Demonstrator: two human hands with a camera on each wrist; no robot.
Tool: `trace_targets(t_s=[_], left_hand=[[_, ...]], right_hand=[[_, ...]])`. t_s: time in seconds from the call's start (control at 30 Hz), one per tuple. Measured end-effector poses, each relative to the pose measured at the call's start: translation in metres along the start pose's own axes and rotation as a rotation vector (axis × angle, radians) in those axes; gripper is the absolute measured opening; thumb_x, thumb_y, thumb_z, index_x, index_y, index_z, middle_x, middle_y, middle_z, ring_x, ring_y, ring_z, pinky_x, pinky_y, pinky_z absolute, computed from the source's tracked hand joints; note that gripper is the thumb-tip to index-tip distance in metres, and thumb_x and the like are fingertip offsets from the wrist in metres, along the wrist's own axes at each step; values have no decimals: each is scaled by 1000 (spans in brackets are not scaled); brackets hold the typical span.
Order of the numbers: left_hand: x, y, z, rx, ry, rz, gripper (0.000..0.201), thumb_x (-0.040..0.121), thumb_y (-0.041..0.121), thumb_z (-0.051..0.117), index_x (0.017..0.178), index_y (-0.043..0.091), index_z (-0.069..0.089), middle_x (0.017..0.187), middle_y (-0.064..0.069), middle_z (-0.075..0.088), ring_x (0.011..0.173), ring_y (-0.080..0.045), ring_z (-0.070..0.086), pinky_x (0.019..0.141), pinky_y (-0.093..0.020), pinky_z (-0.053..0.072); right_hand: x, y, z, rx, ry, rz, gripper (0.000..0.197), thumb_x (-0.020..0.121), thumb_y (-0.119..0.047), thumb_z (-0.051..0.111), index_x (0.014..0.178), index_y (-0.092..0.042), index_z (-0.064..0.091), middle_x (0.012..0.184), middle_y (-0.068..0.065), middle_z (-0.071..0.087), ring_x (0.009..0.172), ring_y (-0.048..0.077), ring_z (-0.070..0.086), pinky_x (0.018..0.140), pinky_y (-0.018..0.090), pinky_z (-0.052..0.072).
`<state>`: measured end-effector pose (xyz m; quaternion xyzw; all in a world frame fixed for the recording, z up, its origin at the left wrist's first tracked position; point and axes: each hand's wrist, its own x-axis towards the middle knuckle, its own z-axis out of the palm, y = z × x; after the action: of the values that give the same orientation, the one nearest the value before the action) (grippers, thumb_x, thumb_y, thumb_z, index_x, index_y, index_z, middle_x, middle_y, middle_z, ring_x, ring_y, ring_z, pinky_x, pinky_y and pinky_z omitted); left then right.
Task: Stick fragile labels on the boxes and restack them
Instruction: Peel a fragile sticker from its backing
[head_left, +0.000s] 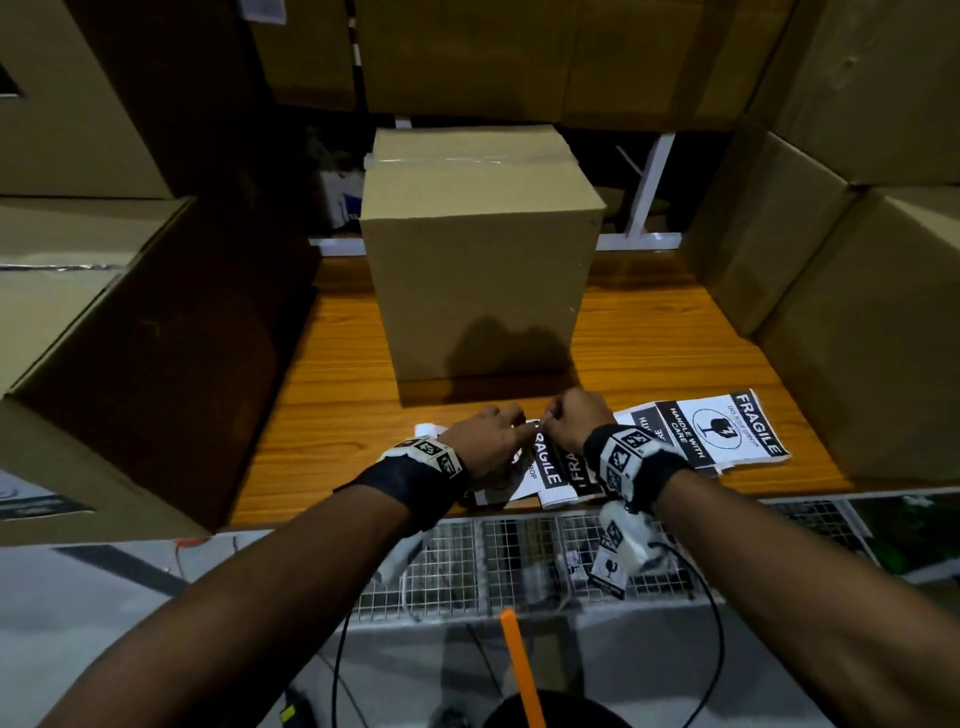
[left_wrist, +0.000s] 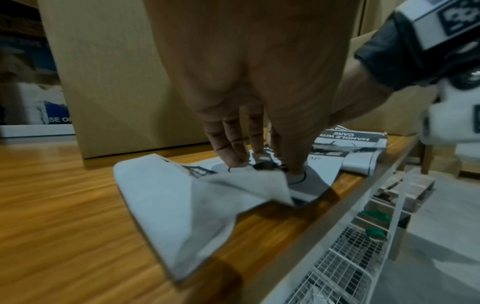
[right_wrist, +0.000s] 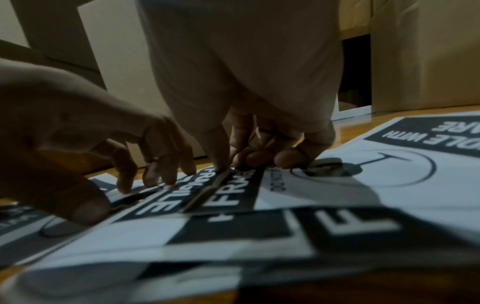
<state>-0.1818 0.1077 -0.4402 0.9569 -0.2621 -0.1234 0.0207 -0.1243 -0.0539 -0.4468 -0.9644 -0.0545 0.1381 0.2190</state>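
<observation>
Label separation at the near table edge; box not yet labelled.

My left hand (head_left: 485, 441) presses spread fingertips (right_wrist: 124, 185) flat onto a fragile label (head_left: 545, 462), fingers fairly straight, gripping nothing. My right hand (head_left: 574, 421) has its fingers (right_wrist: 285, 160) curled narrow, nipping at the label's edge; whether backing is already lifted, I cannot tell. The label lies directly under both hands, with more labels (head_left: 727, 431) fanned toward 3 o'clock. The cardboard box (head_left: 478, 260) stands on the wooden table (head_left: 337, 415) at 12 o'clock, apart from my hands. I judge the label thin, limp and easily creased or self-sticking: take it by a corner, keep it taut. The box looks stiff; grip it by opposite side faces.
</observation>
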Motion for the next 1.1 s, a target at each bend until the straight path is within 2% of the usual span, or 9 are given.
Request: trace_targets(t_s=[0.1, 0.23, 0.33, 0.43, 0.57, 0.63, 0.77, 0.97, 1.1], left_hand=[[-3, 0, -2, 3, 1, 22, 45, 101, 33, 50, 143, 18, 45, 140, -17, 44, 117, -38, 46, 86, -45, 46], [-8, 1, 0, -12, 57, 15, 40, 103, 36, 45, 139, 21, 52, 144, -14, 45, 119, -36, 47, 79, -38, 43], [-8, -2, 1, -52, 56, 28, 32, 100, 32, 53, 127, 20, 64, 139, -13, 51, 118, -36, 50, 88, -39, 44], [1, -8, -6, -175, 83, -67, 23, 94, 21, 62, 115, 13, 66, 123, -12, 54, 109, -37, 58, 81, -39, 47], [15, -4, -8, -230, 139, -77, 44, 95, 14, 62, 137, 12, 51, 126, -14, 49, 106, -38, 57, 82, -43, 46], [19, -1, -7, -180, 94, -36, 52, 97, 18, 61, 146, 17, 45, 130, -13, 48, 107, -37, 58, 80, -41, 45], [24, -2, -10, -63, 40, 1, 50, 97, 19, 62, 145, 22, 49, 133, -12, 48, 108, -36, 59, 85, -44, 48], [31, 1, -18, -64, 39, -63, 29, 99, 27, 58, 127, 18, 60, 130, -10, 45, 106, -38, 58, 75, -42, 47], [38, 2, -22, -22, 53, -27, 24, 100, 28, 56, 119, 14, 60, 123, -8, 49, 102, -35, 58, 70, -39, 40]], right_hand=[[-2, 0, -3, -13, -35, -73, 21, 91, -18, 55, 79, -12, 71, 90, 10, 71, 89, 28, 66, 80, 38, 56], [-6, 1, -5, 40, -79, -135, 20, 94, -12, 55, 81, -9, 69, 91, 10, 70, 89, 24, 65, 72, 26, 44], [-7, 3, -7, 69, -100, -172, 17, 98, -16, 56, 88, -10, 68, 93, 8, 66, 90, 23, 62, 72, 24, 38], [-9, 9, -12, 115, -108, -179, 16, 98, -6, 54, 98, -9, 70, 100, 4, 68, 96, 19, 62, 81, 31, 49], [-15, 18, -15, 150, -91, -210, 37, 88, 13, 54, 108, -11, 73, 110, 3, 71, 107, 18, 63, 91, 33, 53], [-18, 23, -15, 132, -66, -190, 34, 87, 6, 63, 114, -14, 69, 116, 0, 66, 109, 17, 60, 90, 31, 52], [-23, 32, -19, -127, -26, -214, 18, 88, -12, 71, 105, -18, 70, 119, 5, 58, 113, 24, 54, 91, 34, 48], [-28, 39, -16, -187, -72, -237, 41, 91, -19, 69, 130, -27, 59, 132, 5, 47, 126, 26, 43, 105, 42, 42], [-29, 39, -15, -242, -86, -244, 41, 95, -26, 63, 136, -30, 57, 128, 5, 44, 122, 27, 39, 102, 38, 39]])
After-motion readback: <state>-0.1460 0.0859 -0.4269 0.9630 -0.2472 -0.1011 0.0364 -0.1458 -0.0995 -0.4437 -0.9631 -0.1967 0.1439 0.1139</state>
